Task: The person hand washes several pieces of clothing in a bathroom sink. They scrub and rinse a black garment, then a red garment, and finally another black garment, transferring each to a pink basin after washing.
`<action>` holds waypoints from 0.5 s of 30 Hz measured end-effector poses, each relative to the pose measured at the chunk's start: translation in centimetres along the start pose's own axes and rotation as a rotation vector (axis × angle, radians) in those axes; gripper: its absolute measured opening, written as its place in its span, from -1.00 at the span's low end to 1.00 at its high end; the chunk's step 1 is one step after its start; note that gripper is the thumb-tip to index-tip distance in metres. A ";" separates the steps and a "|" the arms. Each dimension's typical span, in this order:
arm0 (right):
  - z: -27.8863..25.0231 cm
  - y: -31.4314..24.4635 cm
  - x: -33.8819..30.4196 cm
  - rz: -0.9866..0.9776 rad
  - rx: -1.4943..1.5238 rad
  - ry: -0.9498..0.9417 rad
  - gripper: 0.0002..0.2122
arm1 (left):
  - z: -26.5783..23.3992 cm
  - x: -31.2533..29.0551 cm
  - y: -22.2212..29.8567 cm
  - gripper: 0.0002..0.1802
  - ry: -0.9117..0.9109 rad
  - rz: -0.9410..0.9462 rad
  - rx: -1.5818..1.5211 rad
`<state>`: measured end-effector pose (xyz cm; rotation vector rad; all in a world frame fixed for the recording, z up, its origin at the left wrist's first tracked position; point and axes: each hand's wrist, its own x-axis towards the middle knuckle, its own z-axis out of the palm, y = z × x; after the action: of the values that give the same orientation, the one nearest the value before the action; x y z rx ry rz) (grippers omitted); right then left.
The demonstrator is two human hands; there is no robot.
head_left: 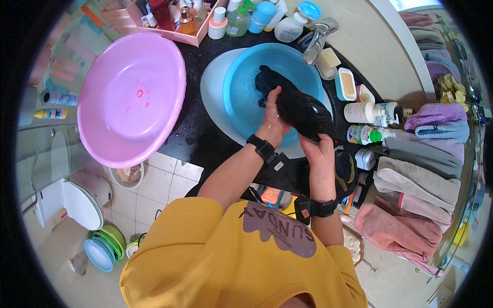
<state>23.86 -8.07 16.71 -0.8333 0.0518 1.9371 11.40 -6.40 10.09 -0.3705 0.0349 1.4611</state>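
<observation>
Both of my hands are around a wet, shiny black bundle of cloth (300, 108), stretched slantwise over a round blue basin (241, 123). My left hand (276, 115) is closed on its middle from the near side. At its lower right end, my right hand (318, 147) grips it with the thumb on top. The far end of the cloth hangs down inside the basin, close to the water. Folds hide what kind of garment it is. The blue basin sits in a white sink (211, 92) below a metal faucet (319, 40).
A large pink basin (131, 100) stands on the black counter (197, 138) at left. Bottles (290, 26) and a pink cosmetics box (190, 38) line the back. Soap bars (328, 60) and pump bottles (359, 112) sit at right, beside hanging towels (418, 182).
</observation>
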 end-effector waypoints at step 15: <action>5.5 -1.7 -0.1 -0.865 -1.405 -0.613 -0.56 | 3.2 -1.6 2.6 -0.64 0.340 -0.195 0.167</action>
<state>22.33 -5.22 21.49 -0.7957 -1.8637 1.0754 8.08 -6.90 12.95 -0.4684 0.3821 1.1805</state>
